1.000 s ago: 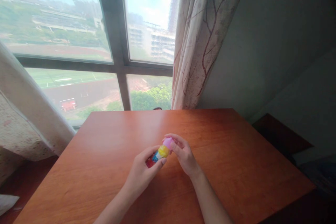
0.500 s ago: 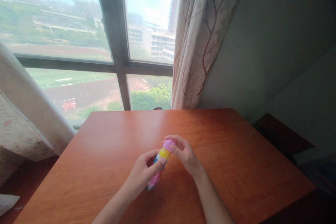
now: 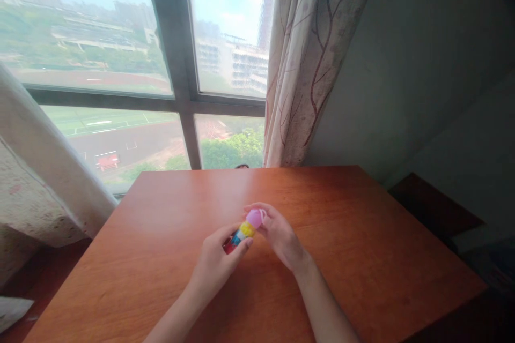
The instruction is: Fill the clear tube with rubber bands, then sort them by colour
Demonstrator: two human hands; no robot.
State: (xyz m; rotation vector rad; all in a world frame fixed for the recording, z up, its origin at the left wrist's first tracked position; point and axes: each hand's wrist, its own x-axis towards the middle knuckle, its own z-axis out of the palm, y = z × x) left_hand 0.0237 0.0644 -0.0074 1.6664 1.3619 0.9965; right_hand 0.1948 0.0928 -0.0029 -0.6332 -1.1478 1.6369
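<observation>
A small colourful tube (image 3: 244, 232) with a pink cap, a yellow band and a red-blue lower part is held over the wooden table (image 3: 354, 257). My left hand (image 3: 216, 263) is closed round its lower part, the thumb lying along the side. My right hand (image 3: 279, 236) pinches the pink cap with its fingertips. The tube tilts up to the right, its lower end hidden behind my left fingers.
A large window (image 3: 177, 64) rises beyond the table's far edge. Patterned curtains hang at the right (image 3: 309, 59) and at the left (image 3: 36, 177). A dark piece of furniture (image 3: 434, 209) stands past the table's right edge, against a grey wall.
Half a second ago the tube stood steeper with its lower end showing below my left hand. Now it lies flatter and higher, and both hands have shifted slightly away from me.
</observation>
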